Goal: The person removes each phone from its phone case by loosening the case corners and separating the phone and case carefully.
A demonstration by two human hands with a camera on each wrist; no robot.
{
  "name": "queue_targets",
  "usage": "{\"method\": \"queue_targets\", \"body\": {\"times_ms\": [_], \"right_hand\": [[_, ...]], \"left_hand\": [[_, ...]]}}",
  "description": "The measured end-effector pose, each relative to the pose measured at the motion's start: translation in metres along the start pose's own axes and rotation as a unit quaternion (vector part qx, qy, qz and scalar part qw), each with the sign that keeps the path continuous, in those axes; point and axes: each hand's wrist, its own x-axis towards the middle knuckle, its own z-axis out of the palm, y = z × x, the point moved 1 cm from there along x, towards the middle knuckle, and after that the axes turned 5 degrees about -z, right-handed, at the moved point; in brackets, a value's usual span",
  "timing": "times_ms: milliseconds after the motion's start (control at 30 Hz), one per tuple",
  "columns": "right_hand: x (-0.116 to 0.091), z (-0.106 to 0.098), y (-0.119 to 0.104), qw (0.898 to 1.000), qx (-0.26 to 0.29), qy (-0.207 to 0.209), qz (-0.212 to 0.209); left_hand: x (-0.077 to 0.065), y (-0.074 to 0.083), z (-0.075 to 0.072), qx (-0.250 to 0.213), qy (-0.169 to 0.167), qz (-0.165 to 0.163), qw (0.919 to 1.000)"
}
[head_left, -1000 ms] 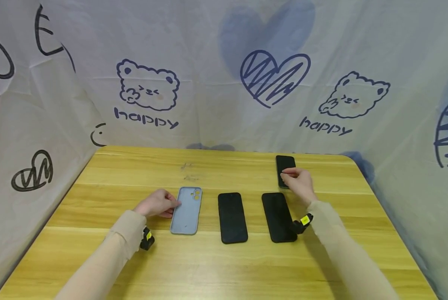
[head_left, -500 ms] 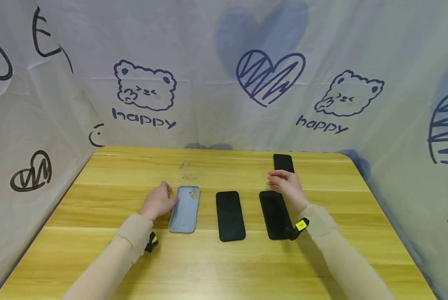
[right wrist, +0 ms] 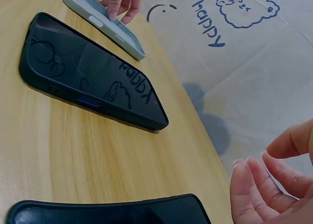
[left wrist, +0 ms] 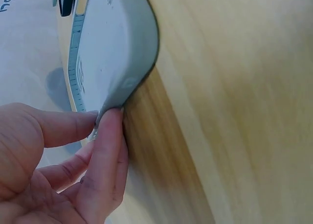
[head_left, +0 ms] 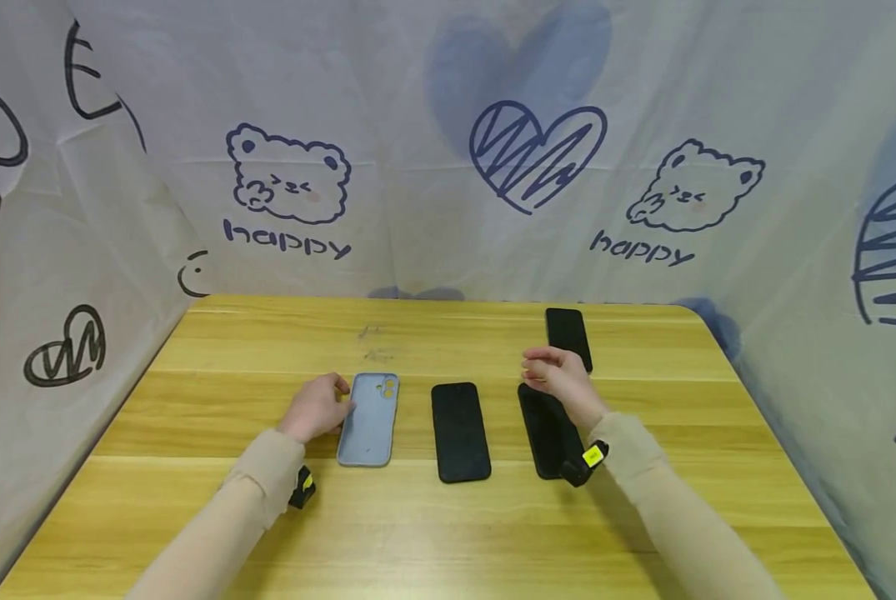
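Observation:
A pale blue phone case (head_left: 368, 423) lies flat on the table, its hollow inner side up. My left hand (head_left: 315, 408) pinches its left edge; in the left wrist view, thumb and forefinger meet on the rim of the case (left wrist: 115, 53). To the right lies a black phone (head_left: 461, 433), dark screen up. A second black phone (head_left: 548, 432) is farther right, partly hidden by my right hand (head_left: 563, 385). This hand hovers over its top end, fingers loosely bent and holding nothing, as the right wrist view shows.
Behind my right hand, a smaller black phone (head_left: 568, 327) lies near the back of the wooden table (head_left: 417, 542). A white cloth (head_left: 417, 208) with blue drawings hangs behind the table and along its sides.
My right hand has left the far phone and moved left and nearer, over the top of the right phone. The left hand has shifted slightly at the edge of the phone case.

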Motion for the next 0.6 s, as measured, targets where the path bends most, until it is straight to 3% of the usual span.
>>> {"method": "queue_targets", "body": {"times_ms": [367, 467, 600], "right_hand": [[0.002, 0.003, 0.002, 1.000, -0.011, -0.004, 0.000], [0.003, 0.003, 0.002, 0.999, -0.045, 0.004, -0.019], [0.002, 0.003, 0.002, 0.990, -0.125, 0.005, -0.056]], "left_hand": [[-0.001, -0.001, -0.002, -0.012, -0.003, -0.011, 0.9999], [-0.001, 0.004, -0.003, 0.006, 0.020, -0.002, 0.9998], [-0.005, 0.022, -0.002, 0.059, 0.085, 0.041, 0.9938]]}}
